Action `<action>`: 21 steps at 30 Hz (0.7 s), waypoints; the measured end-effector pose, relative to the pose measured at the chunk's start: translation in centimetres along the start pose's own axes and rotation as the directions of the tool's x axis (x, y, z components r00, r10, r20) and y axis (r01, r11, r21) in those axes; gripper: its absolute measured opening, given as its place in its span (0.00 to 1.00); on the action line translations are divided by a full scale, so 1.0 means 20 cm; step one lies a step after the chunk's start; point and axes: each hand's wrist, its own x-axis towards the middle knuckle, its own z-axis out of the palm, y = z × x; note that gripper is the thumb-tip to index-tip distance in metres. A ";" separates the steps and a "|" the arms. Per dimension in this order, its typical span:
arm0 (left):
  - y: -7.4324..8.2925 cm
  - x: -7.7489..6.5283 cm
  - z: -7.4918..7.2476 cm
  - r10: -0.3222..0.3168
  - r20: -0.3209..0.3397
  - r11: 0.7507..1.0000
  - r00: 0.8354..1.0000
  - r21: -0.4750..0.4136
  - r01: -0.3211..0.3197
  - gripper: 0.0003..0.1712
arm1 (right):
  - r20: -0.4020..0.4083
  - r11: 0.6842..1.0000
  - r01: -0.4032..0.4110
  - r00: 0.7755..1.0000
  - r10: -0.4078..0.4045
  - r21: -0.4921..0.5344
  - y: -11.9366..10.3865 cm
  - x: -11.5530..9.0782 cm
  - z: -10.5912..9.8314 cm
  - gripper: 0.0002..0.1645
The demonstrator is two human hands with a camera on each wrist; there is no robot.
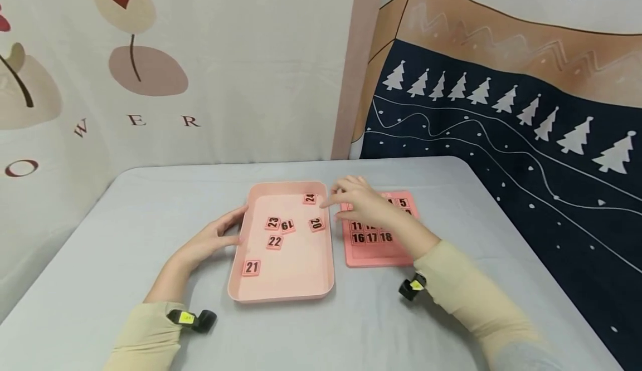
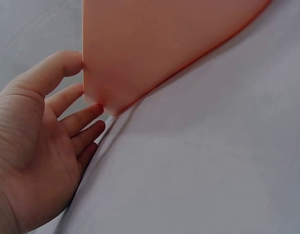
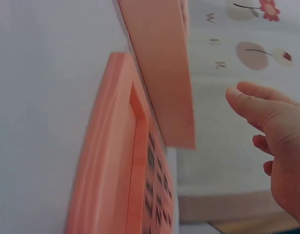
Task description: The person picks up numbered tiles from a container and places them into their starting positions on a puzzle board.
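Note:
Several pink number tiles lie loose in a pink tray (image 1: 296, 276): a 24 tile (image 1: 310, 199), a 20 tile (image 1: 316, 224), a 19 tile (image 1: 288, 226), a 23 tile (image 1: 272, 223), a 22 tile (image 1: 275, 242) and a 21 tile (image 1: 251, 268). My left hand (image 1: 213, 239) touches the tray's left wall, its fingers extended against the outside. Over the right rim hovers my right hand (image 1: 363, 201), fingers loosely bent, nothing visible between them. Below that hand and forearm is a pink number board (image 1: 378, 259) holding rows of tiles up to 18; they hide part of it.
A pale cloth covers the table (image 1: 175, 201). Behind it hangs a light curtain (image 1: 251, 81) with flower prints, and to the right a dark blue cloth (image 1: 481, 165) with white trees. Each sleeve carries a small black wrist camera (image 1: 412, 286).

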 end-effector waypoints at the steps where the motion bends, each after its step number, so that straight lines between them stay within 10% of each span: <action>1: 0.00 0.00 0.00 0.000 0.002 1.000 1.000 -0.002 0.000 0.42 | 0.023 1.000 0.000 1.000 -0.001 0.024 0.00 0.04 0.02 0.21; 11: -0.01 0.00 0.01 -0.004 -0.007 1.000 1.000 0.001 0.004 0.43 | 0.238 0.996 -0.063 0.970 0.048 0.059 -0.01 0.36 0.23 0.18; 21: -0.01 0.00 0.00 -0.017 -0.012 1.000 1.000 0.016 0.017 0.42 | 0.334 0.999 -0.049 0.941 0.049 -0.009 -0.01 0.47 0.35 0.19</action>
